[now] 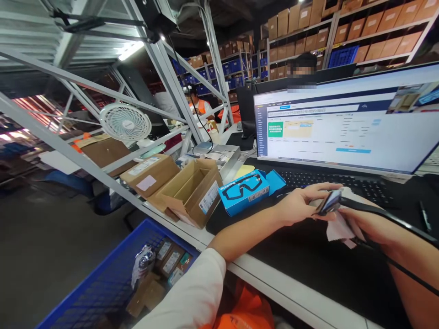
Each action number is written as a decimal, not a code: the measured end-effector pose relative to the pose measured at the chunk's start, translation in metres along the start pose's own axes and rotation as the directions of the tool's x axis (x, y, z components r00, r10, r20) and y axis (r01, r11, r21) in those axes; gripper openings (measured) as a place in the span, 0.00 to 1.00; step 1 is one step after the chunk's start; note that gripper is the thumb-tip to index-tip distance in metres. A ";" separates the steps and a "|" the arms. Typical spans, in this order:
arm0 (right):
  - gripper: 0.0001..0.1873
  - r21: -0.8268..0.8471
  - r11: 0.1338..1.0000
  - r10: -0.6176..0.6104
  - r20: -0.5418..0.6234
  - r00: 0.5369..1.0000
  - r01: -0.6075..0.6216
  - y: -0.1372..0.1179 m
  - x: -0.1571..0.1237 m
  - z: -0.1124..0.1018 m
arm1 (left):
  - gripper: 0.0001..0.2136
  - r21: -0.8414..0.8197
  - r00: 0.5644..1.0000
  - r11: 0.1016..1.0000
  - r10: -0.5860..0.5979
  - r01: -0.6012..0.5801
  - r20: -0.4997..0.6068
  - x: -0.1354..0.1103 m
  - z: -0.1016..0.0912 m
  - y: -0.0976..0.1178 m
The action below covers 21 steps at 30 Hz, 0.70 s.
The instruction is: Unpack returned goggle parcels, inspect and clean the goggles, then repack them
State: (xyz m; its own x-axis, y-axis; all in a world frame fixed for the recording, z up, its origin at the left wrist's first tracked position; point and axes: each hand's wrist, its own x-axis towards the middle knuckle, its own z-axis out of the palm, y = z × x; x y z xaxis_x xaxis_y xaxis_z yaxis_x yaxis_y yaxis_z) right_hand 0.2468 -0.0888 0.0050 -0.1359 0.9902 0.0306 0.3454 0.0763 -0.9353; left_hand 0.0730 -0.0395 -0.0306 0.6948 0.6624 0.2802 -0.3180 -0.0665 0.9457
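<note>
Both my hands are together over the black desk mat, in front of the keyboard. My left hand (297, 208) pinches the front of a pair of dark glasses (331, 203) with a shiny lens. Their long black arms stretch off to the lower right. My right hand (368, 224) is closed round a thin white cloth (339, 227) pressed against the glasses; some of its fingers are hidden behind them. Left of my hands lies a blue box (240, 194) with a picture of glasses, its end flap open.
An open cardboard carton (195, 192) stands beside a closed carton (151, 176) at the desk's left edge. Below is a blue crate (103, 274) of packages. A monitor (343, 123), keyboard (308, 179) and pen (425, 215) surround my hands. A fan (125, 121) hangs on the frame; people sit beyond.
</note>
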 end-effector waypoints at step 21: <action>0.22 0.051 0.977 0.197 0.169 0.966 -0.208 -0.022 -0.017 -0.002 | 0.29 0.302 0.981 0.938 0.190 -0.169 -0.043 -0.008 0.009 0.022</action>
State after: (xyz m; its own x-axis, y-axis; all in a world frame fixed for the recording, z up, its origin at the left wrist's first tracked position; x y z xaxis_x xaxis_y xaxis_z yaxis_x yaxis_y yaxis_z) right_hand 0.2438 -0.1074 0.0258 -0.2203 0.9517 -0.2140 0.3186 -0.1372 -0.9379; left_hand 0.0662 -0.0534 -0.0108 0.5934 0.6691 0.4475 -0.2209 -0.3992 0.8898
